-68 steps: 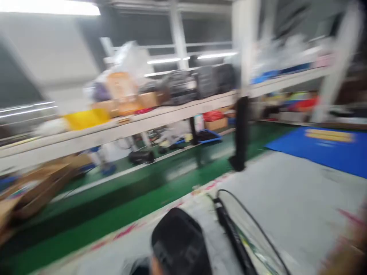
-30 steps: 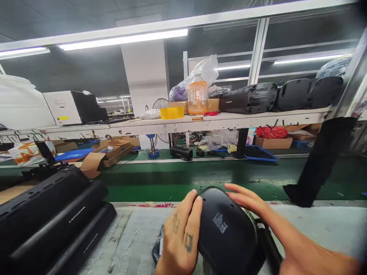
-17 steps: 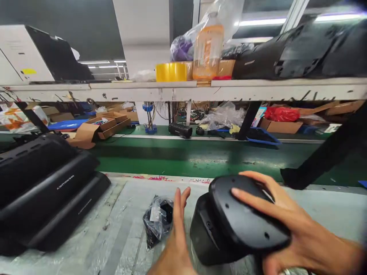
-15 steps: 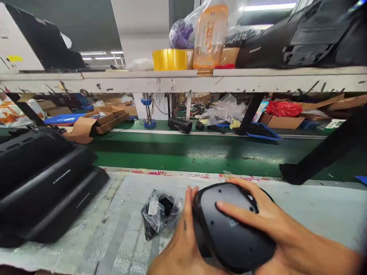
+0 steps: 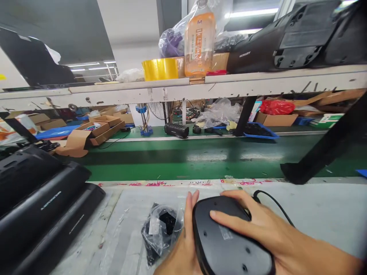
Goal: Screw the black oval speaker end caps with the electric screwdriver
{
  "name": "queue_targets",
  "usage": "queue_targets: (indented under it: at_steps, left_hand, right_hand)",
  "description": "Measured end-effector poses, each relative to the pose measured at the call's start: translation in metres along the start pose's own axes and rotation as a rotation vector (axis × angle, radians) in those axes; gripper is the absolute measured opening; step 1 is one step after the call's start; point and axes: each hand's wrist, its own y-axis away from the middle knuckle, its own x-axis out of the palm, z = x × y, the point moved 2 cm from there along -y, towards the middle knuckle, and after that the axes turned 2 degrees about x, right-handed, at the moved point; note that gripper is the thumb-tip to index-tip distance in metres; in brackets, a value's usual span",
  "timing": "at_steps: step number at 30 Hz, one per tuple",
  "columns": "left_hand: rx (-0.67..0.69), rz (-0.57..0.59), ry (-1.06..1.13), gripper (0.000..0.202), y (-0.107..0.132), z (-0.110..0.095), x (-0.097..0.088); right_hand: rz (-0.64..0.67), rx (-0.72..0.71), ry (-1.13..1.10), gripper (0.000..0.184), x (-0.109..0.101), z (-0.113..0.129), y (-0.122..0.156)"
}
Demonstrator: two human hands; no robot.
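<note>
In front of me is a rounded black plastic housing [image 5: 226, 250] with a smooth grey-black face, several small screw holes and a faint rectangular mark. My left hand [image 5: 183, 244] holds it along its left side, fingers pointing up past the edge. Gripping the right side is my right hand [image 5: 266, 233], its thumb laid across the face and its fingers around the far edge. The underside is hidden. Behind my right hand a black cable [image 5: 276, 204] curves over the table. Just left of my left hand lies a clear plastic bag [image 5: 162, 233] of small black parts.
Black speaker-like shells [image 5: 57, 225] are stacked at the left. Across the back runs a green conveyor belt [image 5: 143, 168], with a shelf [image 5: 120, 91] above it. A slanted black post [image 5: 318, 152] stands at the right. On the shelf are yellow tape [image 5: 160, 69] and an orange bottle [image 5: 200, 46].
The housing has tilted and turned slightly in both hands, showing more of its face. A cable now shows behind my right hand. The camera view has shifted a little.
</note>
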Motion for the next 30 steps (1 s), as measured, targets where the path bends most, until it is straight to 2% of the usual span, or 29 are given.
queue_targets:
  at_steps: [2,5,7,10,13,16,18,20,23,25,27,28,30]
  left_hand:
    - [0.038,0.004,-0.011,0.112,-0.005,-0.009,0.001]
    - [0.239,-0.222,-0.107,0.059,-0.017,-0.026,0.003]
    - [0.336,-0.340,-0.169,0.045,-0.022,-0.032,0.005]
    - [0.311,-0.284,-0.176,0.061,-0.024,-0.033,0.006]
    - [0.284,-0.228,-0.167,0.076,-0.020,-0.034,0.000]
    - [0.291,-0.194,-0.187,0.067,-0.019,-0.037,-0.003]
    - [0.320,-0.179,-0.173,0.059,-0.019,-0.037,0.001]
    - [0.382,-0.216,-0.127,0.053,-0.022,-0.035,0.009]
    - [0.493,-0.318,-0.076,0.047,-0.026,-0.031,0.020]
    - [0.519,-0.338,-0.092,0.046,-0.026,-0.029,0.023]
    - [0.453,-0.284,-0.082,0.053,-0.019,-0.025,0.019]
    - [0.376,-0.254,-0.052,0.064,-0.013,-0.021,0.014]
    - [0.106,-0.234,-0.089,0.080,0.002,-0.007,-0.002]
  right_hand:
    - [0.030,0.051,-0.063,0.074,0.006,0.000,0.006]
    - [0.047,0.198,-0.205,0.090,0.014,-0.001,0.011]
    - [0.039,0.323,-0.271,0.098,0.019,0.000,0.011]
    - [-0.083,0.476,-0.290,0.093,0.027,0.013,0.014]
    - [-0.237,0.540,-0.289,0.082,0.035,0.035,0.020]
    - [-0.361,0.548,-0.289,0.070,0.041,0.048,0.024]
    - [-0.502,0.526,-0.294,0.058,0.044,0.051,0.024]
    - [-0.603,0.482,-0.320,0.045,0.046,0.051,0.021]
    - [-0.641,0.410,-0.355,0.038,0.052,0.051,0.014]
    - [-0.659,0.389,-0.372,0.035,0.056,0.048,0.014]
    - [-0.640,0.419,-0.411,0.033,0.060,0.041,0.021]
    - [-0.618,0.437,-0.431,0.038,0.062,0.036,0.026]
    - [-0.566,0.434,-0.437,0.055,0.065,0.026,0.039]
